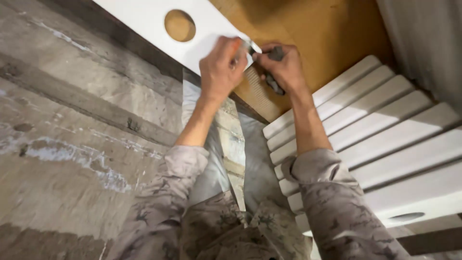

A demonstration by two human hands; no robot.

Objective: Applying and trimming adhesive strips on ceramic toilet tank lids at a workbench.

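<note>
A brown board (332, 29) carries a white panel (154, 19) with a round hole (179, 25); a stack of white panels (385, 139) lies to the right. The step in hand appears to be trimming at the panel's end. The left hand (222, 67) presses that end flat, fingers together. The right hand (284, 65) is closed around a dark-handled cutting tool (273, 79), its tip at the edge. The next move calls for steady pressure and a controlled stroke along the edge.

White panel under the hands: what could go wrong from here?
1. The right hand holds a dark-handled blade tool with its metal tip right beside the left hand; a slip could cut the fingers.
2. The white panel is steadied only by that left hand, so it might shift.
3. The stack of white panels lies fanned out and could slide.
</note>
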